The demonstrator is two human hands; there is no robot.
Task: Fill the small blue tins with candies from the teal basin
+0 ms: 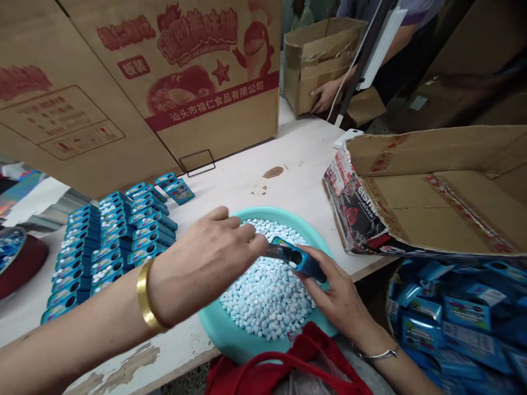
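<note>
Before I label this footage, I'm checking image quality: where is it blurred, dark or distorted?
Head view: the printed carton skews leftward, probably wide-angle stretch; the upper right corner is dark and soft; the gold bangle glints; the pale pellets look brightly lit.

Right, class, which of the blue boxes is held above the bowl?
The blue box in the right hand, above the bowl of pale candies; the other boxes sit on the table or lie heaped at lower right.
</note>
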